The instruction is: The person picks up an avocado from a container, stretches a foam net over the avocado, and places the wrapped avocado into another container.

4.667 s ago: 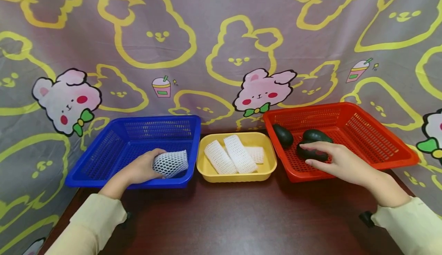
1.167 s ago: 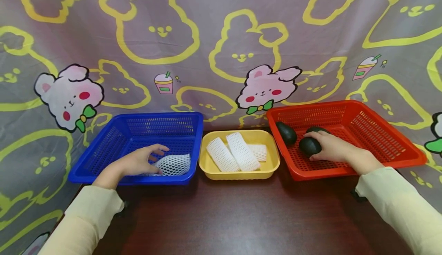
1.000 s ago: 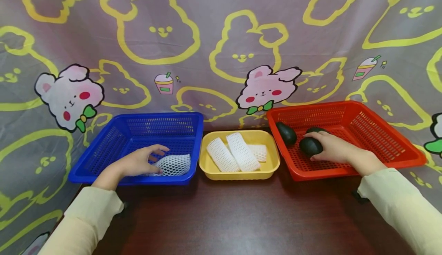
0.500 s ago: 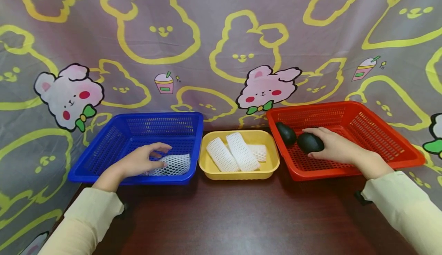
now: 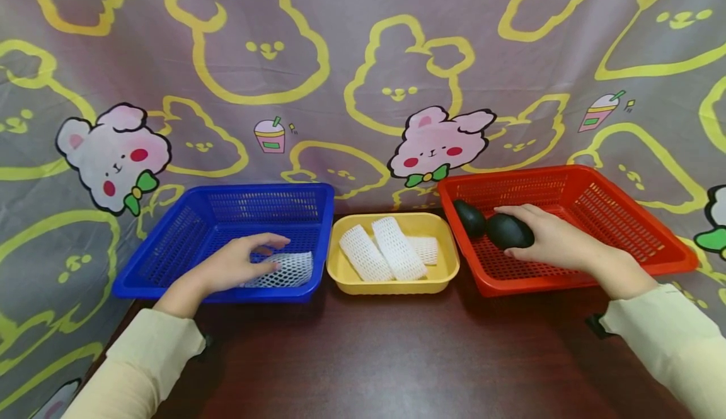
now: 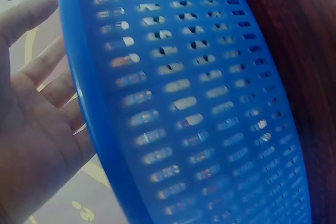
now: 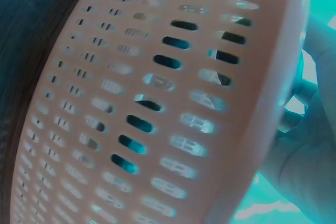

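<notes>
In the head view my left hand (image 5: pixel 241 261) hovers low in the blue basket (image 5: pixel 147 242), fingers loosely bent. Just under its fingers and thumb lies a foam net sleeve (image 5: pixel 292 269) with something dark showing through the mesh; whether they touch I cannot tell. My right hand (image 5: pixel 558 242) grips a dark green avocado (image 5: pixel 508 232) inside the red basket (image 5: pixel 629 236). Another avocado (image 5: pixel 469 218) rests left of it against the basket wall. In the left wrist view the left palm (image 6: pixel 39 103) shows beyond the basket wall; in the right wrist view the wall hides most of the fingers.
Between the baskets stands a yellow tray (image 5: pixel 391 288) with several white foam net sleeves (image 5: pixel 399 249) lying in it. All three containers sit at the back of the dark wooden table (image 5: pixel 386 356), against a patterned cloth (image 5: pixel 351 60).
Earlier the left hand gripped the foam net sleeve; it has let go and drifted slightly right. The right hand has taken hold of an avocado, now beside the left one. Another avocado behind is hidden.
</notes>
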A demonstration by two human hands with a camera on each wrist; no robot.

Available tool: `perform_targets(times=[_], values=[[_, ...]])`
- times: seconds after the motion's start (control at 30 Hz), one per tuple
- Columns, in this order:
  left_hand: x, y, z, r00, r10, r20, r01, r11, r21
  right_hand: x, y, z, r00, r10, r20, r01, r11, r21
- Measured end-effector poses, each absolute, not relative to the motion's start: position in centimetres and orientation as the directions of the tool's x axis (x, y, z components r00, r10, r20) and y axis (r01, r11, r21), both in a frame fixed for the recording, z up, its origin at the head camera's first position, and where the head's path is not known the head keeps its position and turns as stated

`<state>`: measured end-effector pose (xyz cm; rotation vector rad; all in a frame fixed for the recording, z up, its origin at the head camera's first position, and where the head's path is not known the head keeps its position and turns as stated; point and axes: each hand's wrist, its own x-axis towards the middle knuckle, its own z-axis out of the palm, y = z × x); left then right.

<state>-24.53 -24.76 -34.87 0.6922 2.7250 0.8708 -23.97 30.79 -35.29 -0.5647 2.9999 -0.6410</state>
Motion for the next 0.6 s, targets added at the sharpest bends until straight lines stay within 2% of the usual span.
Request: perform_targets(times=[0.6], values=[[-23.6,-21.9,-34.4,-0.827,0.562,-0.004,0.457,0.678,0.576,-21.8,28.7,-33.4,-0.903,-0.420,0.093,-0.424,0.834,-0.354]])
